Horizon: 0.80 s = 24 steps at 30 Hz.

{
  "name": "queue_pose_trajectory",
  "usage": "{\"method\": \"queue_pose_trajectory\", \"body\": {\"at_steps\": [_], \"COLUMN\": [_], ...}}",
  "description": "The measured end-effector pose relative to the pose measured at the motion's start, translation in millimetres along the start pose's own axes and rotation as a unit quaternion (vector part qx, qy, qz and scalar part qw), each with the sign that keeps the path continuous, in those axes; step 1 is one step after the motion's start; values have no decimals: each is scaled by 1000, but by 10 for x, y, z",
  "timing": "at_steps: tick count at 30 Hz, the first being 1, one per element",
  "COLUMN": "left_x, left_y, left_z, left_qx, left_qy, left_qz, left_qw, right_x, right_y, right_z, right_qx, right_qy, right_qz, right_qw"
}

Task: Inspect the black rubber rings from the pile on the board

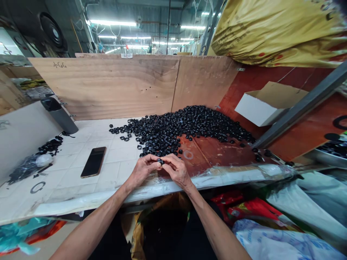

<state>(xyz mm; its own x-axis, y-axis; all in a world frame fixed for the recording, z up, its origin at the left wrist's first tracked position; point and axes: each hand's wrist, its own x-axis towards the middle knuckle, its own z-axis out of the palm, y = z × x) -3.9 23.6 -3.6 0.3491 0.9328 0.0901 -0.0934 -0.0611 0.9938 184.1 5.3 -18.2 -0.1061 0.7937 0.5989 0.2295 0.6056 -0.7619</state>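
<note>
Two bare hands meet at the near edge of the bench (114, 159), the left hand (142, 169) and right hand (176, 169) pinching one small black ring (161, 161) together between their fingertips. Each grip is closed on that single ring. Just behind the ring spreads one large heap of black rings (187, 124), too many to count, running back to the plywood wall (108, 86). Left of the heap lies one dark phone (93, 161), face up. Farther left of the heap sit one smaller cluster of rings (50, 145), one clear bag of parts (27, 167) and one dark cylinder (59, 115). Right of the heap stands one open cardboard box (267, 103).
</note>
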Motion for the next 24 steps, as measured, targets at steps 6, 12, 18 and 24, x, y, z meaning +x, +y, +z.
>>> {"method": "queue_pose_trajectory", "body": {"at_steps": [6,12,18,24], "left_x": [22,21,7,0], "left_y": [-24,-43,-24,-43], "left_z": [3,-1,5,-7], "left_qx": [89,114,171,166], "left_qy": [29,19,-3,12], "left_qz": [81,111,193,173], "left_qw": [992,987,966,971], "right_x": [1,-38,-45,-53], "right_y": [2,95,80,13], "right_z": [-5,45,59,36], "right_qx": [7,39,17,-26], "right_qy": [32,45,32,0], "right_qz": [-3,71,97,82], "right_qw": [999,996,995,996]}}
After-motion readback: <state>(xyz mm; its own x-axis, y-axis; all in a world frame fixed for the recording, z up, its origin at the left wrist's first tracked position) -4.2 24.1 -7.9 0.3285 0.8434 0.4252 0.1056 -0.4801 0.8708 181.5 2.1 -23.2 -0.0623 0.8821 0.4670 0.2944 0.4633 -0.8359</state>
